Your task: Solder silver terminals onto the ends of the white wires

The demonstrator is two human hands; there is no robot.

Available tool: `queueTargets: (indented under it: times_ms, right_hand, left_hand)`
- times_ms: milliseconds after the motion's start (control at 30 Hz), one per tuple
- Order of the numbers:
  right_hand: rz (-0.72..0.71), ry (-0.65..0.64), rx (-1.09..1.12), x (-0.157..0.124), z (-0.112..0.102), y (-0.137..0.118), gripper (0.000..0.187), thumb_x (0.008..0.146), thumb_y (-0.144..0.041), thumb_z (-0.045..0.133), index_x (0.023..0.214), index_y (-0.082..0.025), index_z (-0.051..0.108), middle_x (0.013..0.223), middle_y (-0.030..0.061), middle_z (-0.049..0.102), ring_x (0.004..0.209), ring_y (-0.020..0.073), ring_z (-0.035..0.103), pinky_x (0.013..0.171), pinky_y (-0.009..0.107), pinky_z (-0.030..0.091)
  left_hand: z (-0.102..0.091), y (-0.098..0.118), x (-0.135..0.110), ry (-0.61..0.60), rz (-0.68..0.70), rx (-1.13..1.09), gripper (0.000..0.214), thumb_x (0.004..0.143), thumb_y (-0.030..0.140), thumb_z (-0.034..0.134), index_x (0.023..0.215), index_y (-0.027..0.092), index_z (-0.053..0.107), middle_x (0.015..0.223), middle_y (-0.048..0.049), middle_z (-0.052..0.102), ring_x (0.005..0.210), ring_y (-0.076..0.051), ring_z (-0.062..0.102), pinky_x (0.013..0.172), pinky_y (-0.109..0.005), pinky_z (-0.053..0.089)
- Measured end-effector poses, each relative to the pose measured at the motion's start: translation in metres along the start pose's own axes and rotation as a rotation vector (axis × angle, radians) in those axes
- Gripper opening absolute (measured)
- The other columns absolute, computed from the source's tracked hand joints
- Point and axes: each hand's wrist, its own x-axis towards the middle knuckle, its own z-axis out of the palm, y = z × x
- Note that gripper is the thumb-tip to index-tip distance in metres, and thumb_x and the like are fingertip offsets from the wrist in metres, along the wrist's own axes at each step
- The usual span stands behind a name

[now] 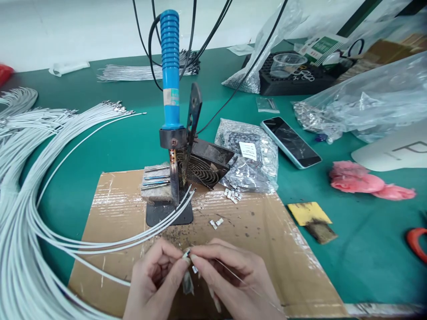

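Observation:
My left hand (155, 278) is closed in a pinch on a small white connector piece (186, 254) above the front of the cardboard. A white cable (106, 276) runs behind that hand; whether it joins the piece is hidden. My right hand (238, 278) is closed too, thumb and forefinger meeting the left fingertips at the piece. Across its fingers lies a thin silvery wire (230, 270) trailing down to the right. Another small white piece (195, 269) shows just below the fingertips. Ahead, a blue-handled soldering iron (171, 66) stands upright in a metal stand, tip down.
Bundled white cables (26, 213) cover the left side, several ends reaching the stand's black base (156, 215). Loose white pieces (216, 223) lie on the cardboard (260, 258). Behind are a small fan (203, 166) and a plastic bag (248, 151). A phone (292, 142) and yellow sponge (308, 213) lie right.

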Motion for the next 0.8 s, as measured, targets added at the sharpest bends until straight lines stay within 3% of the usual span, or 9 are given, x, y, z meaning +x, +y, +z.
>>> queueTargets:
  times_ms: [267,600,800]
  right_hand:
    - [0.002,0.017,-0.021,-0.001,-0.001,0.002,0.013,0.079,-0.027,0.079,0.068,-0.022,0.082,0.061,-0.0004,0.058,0.057,0.0120,0.052,0.050,0.019,0.040]
    - [-0.025,0.056,-0.065,-0.001,-0.003,0.004,0.014,0.076,-0.025,0.079,0.064,-0.020,0.083,0.056,-0.0002,0.058,0.051,0.0100,0.048,0.046,0.019,0.037]
    - [0.129,0.109,0.032,-0.003,0.002,0.004,0.020,0.073,-0.035,0.082,0.062,-0.018,0.081,0.056,-0.0006,0.056,0.046,0.0090,0.046,0.038,0.016,0.036]
  left_hand:
    - [-0.002,-0.012,-0.002,0.055,0.083,0.107,0.042,0.078,0.055,0.082,0.068,0.017,0.067,0.056,0.0038,0.060,0.052,-0.009,0.047,0.052,-0.019,0.035]
    - [-0.007,-0.030,-0.006,0.057,0.207,0.292,0.023,0.092,0.039,0.071,0.077,0.021,0.069,0.060,0.0036,0.065,0.055,-0.012,0.054,0.054,-0.020,0.041]
    - [-0.003,-0.030,-0.008,0.067,0.193,0.254,0.032,0.093,0.049,0.069,0.079,0.020,0.068,0.060,0.0023,0.066,0.053,-0.011,0.053,0.053,-0.019,0.041]
